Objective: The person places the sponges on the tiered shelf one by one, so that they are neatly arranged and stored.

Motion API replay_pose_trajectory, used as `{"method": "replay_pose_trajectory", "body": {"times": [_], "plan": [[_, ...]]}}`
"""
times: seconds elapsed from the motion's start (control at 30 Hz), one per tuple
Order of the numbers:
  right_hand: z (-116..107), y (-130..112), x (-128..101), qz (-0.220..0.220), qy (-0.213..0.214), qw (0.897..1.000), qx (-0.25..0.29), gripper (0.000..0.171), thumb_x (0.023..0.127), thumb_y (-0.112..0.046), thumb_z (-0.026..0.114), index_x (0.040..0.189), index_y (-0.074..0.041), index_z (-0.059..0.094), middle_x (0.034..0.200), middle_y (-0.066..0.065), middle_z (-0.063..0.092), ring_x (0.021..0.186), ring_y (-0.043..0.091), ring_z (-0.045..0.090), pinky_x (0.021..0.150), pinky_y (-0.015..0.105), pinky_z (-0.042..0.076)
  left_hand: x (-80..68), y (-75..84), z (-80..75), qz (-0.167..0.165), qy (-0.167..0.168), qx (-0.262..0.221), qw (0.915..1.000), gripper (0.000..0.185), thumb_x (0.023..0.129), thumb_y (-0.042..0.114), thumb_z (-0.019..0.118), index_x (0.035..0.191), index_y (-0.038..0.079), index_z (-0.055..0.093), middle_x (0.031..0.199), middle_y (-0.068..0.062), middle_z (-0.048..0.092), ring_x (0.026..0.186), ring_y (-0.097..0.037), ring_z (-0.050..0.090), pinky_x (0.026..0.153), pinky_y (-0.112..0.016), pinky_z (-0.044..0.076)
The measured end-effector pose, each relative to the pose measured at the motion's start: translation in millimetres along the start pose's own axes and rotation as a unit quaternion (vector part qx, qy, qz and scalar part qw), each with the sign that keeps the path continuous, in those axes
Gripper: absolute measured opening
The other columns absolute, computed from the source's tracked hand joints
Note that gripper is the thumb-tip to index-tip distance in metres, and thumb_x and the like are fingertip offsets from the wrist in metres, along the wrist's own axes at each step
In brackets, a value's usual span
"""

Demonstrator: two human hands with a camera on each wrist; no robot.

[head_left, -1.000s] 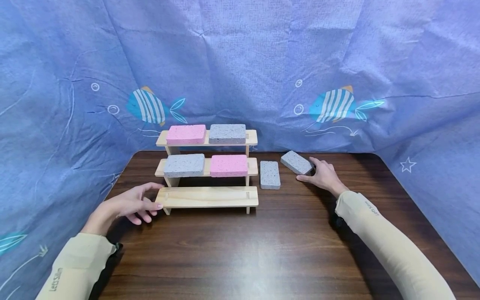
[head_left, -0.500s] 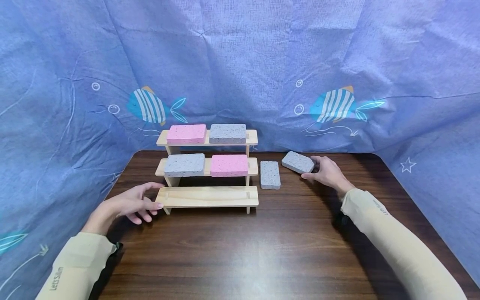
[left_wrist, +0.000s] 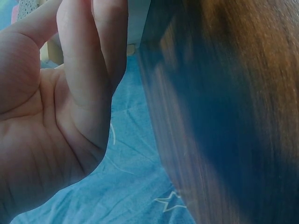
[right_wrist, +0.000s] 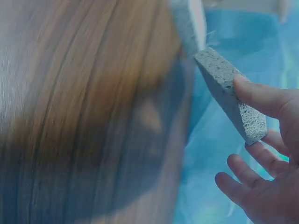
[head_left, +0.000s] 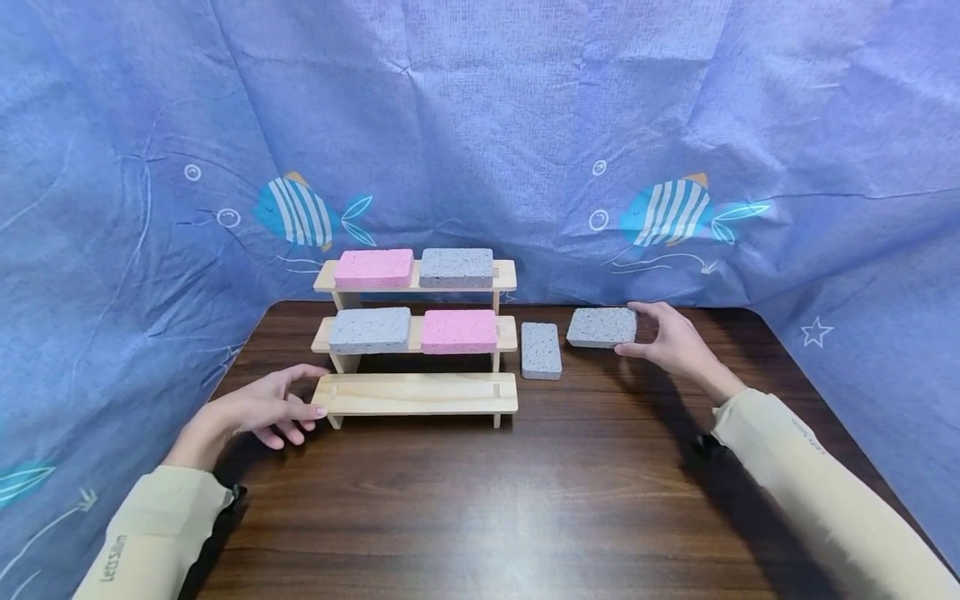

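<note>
My right hand point(head_left: 678, 346) pinches the right end of a grey pumice stone point(head_left: 602, 327) between thumb and fingers. In the right wrist view the thumb lies on the porous stone point(right_wrist: 224, 77), with the lower fingers spread free. Left of it, another grey pumice stone point(head_left: 541, 351) lies lengthwise on the table. My left hand point(head_left: 258, 410) holds the left end of the bottom board of a three-tier wooden stand point(head_left: 420, 393), thumb in front and forefinger behind. In the left wrist view the left hand point(left_wrist: 60, 102) hides most of the stand.
The top tier bears a pink pumice stone point(head_left: 373, 268) and a grey one point(head_left: 456, 267). On the middle tier sit a grey stone point(head_left: 370, 331) and a pink stone point(head_left: 459, 332). Behind the brown wood table point(head_left: 480, 500) hangs a blue fish-patterned cloth point(head_left: 495, 150).
The grey stone in my right hand has turned from slanted to nearly level across and shifted slightly right. My right hand and forearm moved right with it. The left hand stays put.
</note>
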State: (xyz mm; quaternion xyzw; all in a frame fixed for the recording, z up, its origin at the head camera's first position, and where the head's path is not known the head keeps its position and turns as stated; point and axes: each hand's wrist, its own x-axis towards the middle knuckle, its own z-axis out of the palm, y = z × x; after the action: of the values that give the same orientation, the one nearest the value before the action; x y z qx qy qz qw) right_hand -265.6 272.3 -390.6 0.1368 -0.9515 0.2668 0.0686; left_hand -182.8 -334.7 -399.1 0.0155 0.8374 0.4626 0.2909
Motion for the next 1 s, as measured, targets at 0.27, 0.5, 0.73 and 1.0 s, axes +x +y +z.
{"method": "replay_pose_trajectory", "body": {"times": [0.27,0.5,0.73,1.0], "plan": [[-15,-25,-20,-0.017,0.027,0.995,0.094,0.081,0.067,-0.035,0.087,0.136,-0.013,0.050,0.121,0.009,0.053,0.103,0.026,0.059,0.084,0.041,0.049,1.4,-1.6,-0.7,-0.005,0.001,0.002,1.0000,0.079,0.086,0.030,0.072,0.146,0.017,0.022,0.086,-0.018,0.066,0.065,-0.029,0.068,0.047,-0.038,0.053],[-25,-38,-29,-0.018,0.016,0.990,0.142,0.079,0.069,-0.032,0.086,0.137,-0.020,0.049,0.123,0.002,0.051,0.103,0.019,0.060,0.083,0.025,0.051,0.1,-0.8,-1.3,0.003,-0.002,0.000,1.0000,0.079,0.087,0.029,0.071,0.147,0.016,0.020,0.085,-0.018,0.065,0.064,-0.029,0.067,0.047,-0.038,0.053],[-28,-53,-32,-0.031,0.024,0.982,0.183,0.076,0.068,-0.021,0.087,0.135,-0.015,0.051,0.128,0.002,0.042,0.101,0.017,0.061,0.088,0.028,0.049,-0.2,-0.3,-0.7,-0.003,0.000,0.001,1.0000,0.079,0.087,0.029,0.071,0.146,0.017,0.021,0.086,-0.019,0.065,0.065,-0.029,0.067,0.047,-0.037,0.053],[-29,-74,-34,-0.060,0.023,0.974,0.217,0.076,0.067,-0.016,0.088,0.134,-0.016,0.052,0.122,0.002,0.047,0.096,0.016,0.063,0.083,0.023,0.051,-0.1,1.3,0.3,-0.002,0.000,0.001,1.0000,0.080,0.087,0.029,0.072,0.147,0.017,0.020,0.085,-0.019,0.067,0.063,-0.028,0.067,0.046,-0.037,0.052]]}}
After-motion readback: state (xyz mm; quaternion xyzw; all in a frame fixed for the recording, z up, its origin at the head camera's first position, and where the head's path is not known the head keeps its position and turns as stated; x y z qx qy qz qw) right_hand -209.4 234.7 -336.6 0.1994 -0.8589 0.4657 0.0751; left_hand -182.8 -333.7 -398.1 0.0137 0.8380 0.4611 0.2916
